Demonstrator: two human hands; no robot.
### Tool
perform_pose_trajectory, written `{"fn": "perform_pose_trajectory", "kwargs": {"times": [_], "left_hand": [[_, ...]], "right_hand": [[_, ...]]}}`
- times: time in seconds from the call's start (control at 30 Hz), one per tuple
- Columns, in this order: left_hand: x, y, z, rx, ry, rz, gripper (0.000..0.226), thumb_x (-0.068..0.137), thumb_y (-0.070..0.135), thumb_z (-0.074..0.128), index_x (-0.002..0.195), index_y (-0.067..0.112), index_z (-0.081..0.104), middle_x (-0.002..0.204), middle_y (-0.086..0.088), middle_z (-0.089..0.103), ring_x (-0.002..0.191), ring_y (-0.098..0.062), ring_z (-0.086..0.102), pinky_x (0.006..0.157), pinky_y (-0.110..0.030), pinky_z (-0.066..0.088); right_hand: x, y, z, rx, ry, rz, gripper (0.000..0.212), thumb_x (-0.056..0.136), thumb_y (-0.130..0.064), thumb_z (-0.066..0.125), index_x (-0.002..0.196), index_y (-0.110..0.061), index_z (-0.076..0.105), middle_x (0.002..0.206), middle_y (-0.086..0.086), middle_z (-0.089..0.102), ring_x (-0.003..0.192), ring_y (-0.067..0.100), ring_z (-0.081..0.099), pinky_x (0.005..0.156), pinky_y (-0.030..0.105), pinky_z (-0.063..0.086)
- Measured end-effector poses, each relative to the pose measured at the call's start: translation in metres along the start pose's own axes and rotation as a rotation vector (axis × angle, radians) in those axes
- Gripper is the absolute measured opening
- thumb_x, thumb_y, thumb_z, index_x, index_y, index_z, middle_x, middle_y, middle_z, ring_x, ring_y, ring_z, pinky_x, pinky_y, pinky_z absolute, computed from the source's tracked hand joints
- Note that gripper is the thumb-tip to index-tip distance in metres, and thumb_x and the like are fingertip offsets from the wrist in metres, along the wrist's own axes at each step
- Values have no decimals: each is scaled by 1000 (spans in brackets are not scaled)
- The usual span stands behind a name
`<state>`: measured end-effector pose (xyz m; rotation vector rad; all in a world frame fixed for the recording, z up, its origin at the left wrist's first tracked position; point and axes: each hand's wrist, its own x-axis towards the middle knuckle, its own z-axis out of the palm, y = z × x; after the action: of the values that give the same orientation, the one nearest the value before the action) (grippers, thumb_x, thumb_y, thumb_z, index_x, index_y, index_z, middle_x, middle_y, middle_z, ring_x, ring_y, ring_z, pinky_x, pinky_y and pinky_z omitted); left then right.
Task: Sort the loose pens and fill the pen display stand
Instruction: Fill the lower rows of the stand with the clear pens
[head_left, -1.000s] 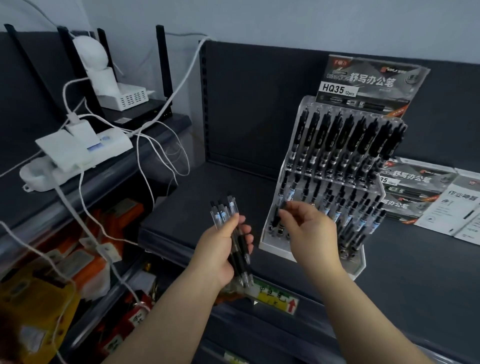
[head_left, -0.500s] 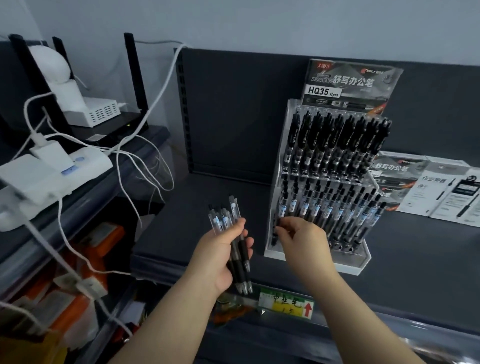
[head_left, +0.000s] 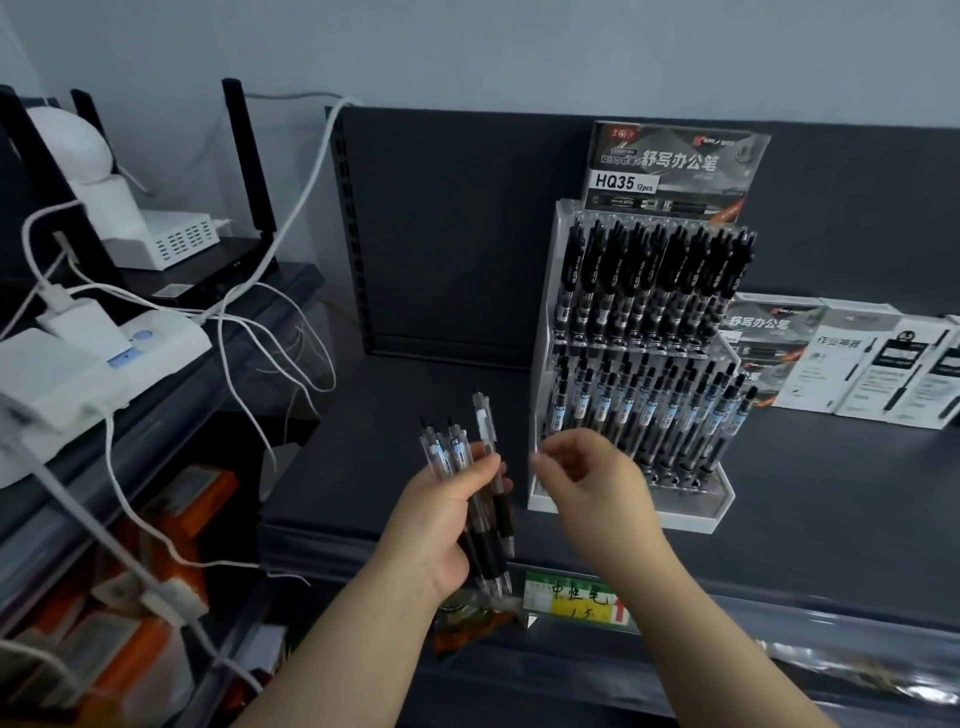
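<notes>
A clear acrylic pen display stand (head_left: 696, 512) sits on the dark shelf, with black pens filling its upper tier (head_left: 649, 280) and clear-barrelled pens in its lower tier (head_left: 660, 410). My left hand (head_left: 447, 525) grips a bundle of several loose pens (head_left: 470, 447), clear tops up, black grips down. My right hand (head_left: 587, 483) hovers just left of the stand's lower front corner, thumb and forefinger pinched close together, with nothing visible between them.
Flat pen boxes (head_left: 852, 374) lie to the stand's right. A card header marked HQ35 (head_left: 675, 166) stands behind it. On the left, a lower shelf holds a white power strip (head_left: 104, 364), router and trailing cables (head_left: 244, 343). A price label (head_left: 571, 597) is on the shelf edge.
My right hand has pulled back from the lower-left slots of the stand and now hangs free in front of it. The left hand keeps its bundle. The view has shifted left.
</notes>
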<state>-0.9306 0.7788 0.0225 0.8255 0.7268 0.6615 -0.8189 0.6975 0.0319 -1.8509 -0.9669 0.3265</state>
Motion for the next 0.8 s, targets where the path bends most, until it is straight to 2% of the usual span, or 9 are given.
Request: {"fn": "perform_pose_trajectory", "kwargs": {"times": [0.07, 0.13, 0.23, 0.3, 0.43, 0.6, 0.67, 0.73, 0.8], "left_hand": [[-1, -1, 0, 1, -23, -12, 15, 81, 13, 68, 96, 15, 69, 82, -6, 71, 79, -23, 67, 61, -33, 51], [-3, -2, 0, 3, -31, -11, 18, 81, 13, 68, 99, 15, 69, 87, -8, 72, 85, -25, 67, 63, -34, 52], [-5, 0, -4, 10, -46, -11, 21, 80, 13, 69, 101, 14, 68, 90, -9, 71, 87, -26, 67, 66, -36, 53], [-6, 2, -6, 23, -46, -2, 21, 80, 14, 69, 101, 14, 69, 90, -9, 70, 85, -26, 65, 69, -38, 54], [-6, 3, -11, 27, -30, 13, 18, 80, 14, 70, 98, 14, 69, 90, -9, 69, 86, -27, 64, 69, -39, 53], [-6, 1, -9, 2, -19, 4, 12, 81, 14, 69, 93, 14, 68, 83, -7, 69, 80, -24, 64, 63, -36, 53], [-6, 1, -7, -62, 2, -28, 10, 82, 14, 68, 92, 13, 67, 71, -3, 66, 66, -19, 64, 56, -32, 54], [-4, 2, -7, -133, 54, -58, 13, 82, 15, 68, 94, 12, 64, 64, 0, 61, 57, -15, 63, 55, -31, 55], [-1, 4, -9, -160, 92, -61, 15, 83, 17, 68, 95, 10, 63, 63, 0, 60, 56, -14, 62, 56, -31, 56]], "right_hand": [[-4, -7, 5, 55, -174, 27, 9, 84, -27, 66, 91, -20, 64, 77, -7, 65, 65, 1, 57, 58, 13, 47], [-6, -10, 10, 73, -247, 44, 12, 80, -24, 71, 88, -19, 65, 75, -7, 64, 63, 0, 55, 58, 13, 48], [-7, -12, 13, 59, -240, 42, 14, 77, -22, 74, 84, -16, 64, 69, -8, 62, 56, -3, 52, 55, 13, 46], [-6, -13, 12, 67, -253, 43, 7, 80, -19, 71, 83, -16, 66, 68, -6, 65, 52, -5, 53, 52, 12, 44], [-7, -17, 13, 67, -305, 36, 6, 85, -18, 64, 86, -17, 70, 72, -1, 72, 57, 1, 60, 57, 18, 49], [-7, -18, 12, 57, -291, 13, 6, 84, -23, 67, 83, -18, 70, 70, -2, 72, 59, 3, 65, 59, 16, 52], [-4, -15, 6, 37, -190, 16, 8, 86, -22, 65, 90, -18, 71, 74, -5, 71, 64, 3, 64, 60, 14, 50], [2, -10, -3, 42, 22, 21, 17, 85, -23, 65, 102, -18, 68, 82, -8, 69, 71, 2, 62, 64, 13, 50], [7, -6, -14, 110, 204, 8, 19, 85, -22, 66, 104, -20, 66, 83, -11, 67, 75, 0, 62, 65, 11, 51]]}}
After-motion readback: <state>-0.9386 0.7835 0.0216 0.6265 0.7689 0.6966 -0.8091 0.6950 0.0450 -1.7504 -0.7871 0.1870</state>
